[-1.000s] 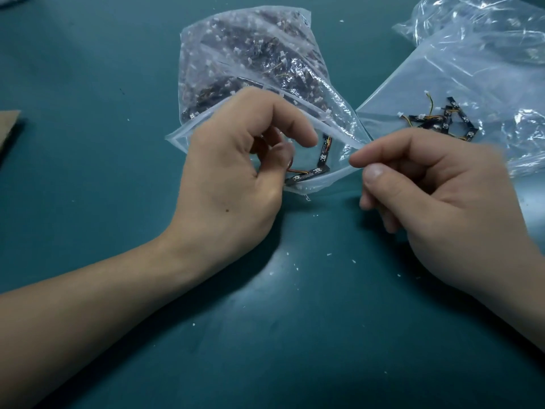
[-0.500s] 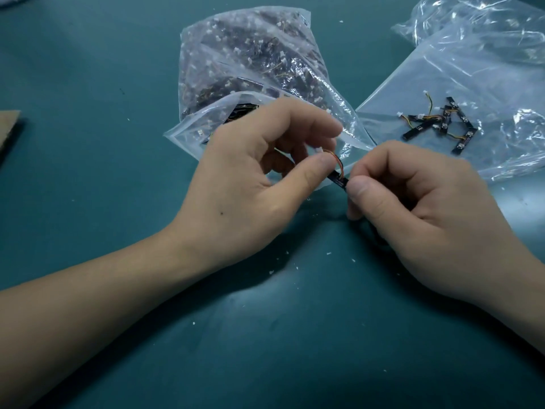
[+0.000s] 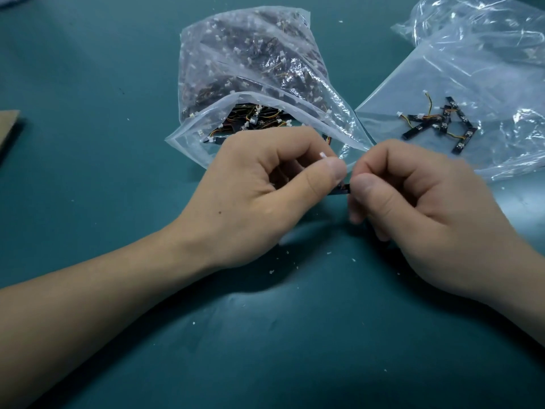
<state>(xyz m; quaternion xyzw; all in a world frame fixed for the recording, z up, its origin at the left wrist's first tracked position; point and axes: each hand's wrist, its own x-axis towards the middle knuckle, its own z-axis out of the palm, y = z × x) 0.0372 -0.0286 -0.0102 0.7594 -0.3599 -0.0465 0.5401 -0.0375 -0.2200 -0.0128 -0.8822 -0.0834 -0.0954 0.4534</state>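
Observation:
My left hand (image 3: 265, 196) and my right hand (image 3: 418, 208) meet over the green table, both with curled fingers. Together they pinch a small black circuit strip (image 3: 342, 189); only a short piece shows between the thumbs. A white connector (image 3: 117, 155) of it sticks out above my left thumb. Just behind my left hand lies an open clear plastic bag (image 3: 250, 75) full of the same black strips with coloured wires and white connectors.
At the right lies a second clear bag (image 3: 460, 54) with several black wired strips (image 3: 442, 122) on it. A brown cardboard corner (image 3: 7, 125) shows at the left edge. Small white crumbs dot the teal table surface (image 3: 295, 335).
My left hand drew a strip out of the bag's mouth and came back toward me. My right hand closed in and took hold of the strip's other end.

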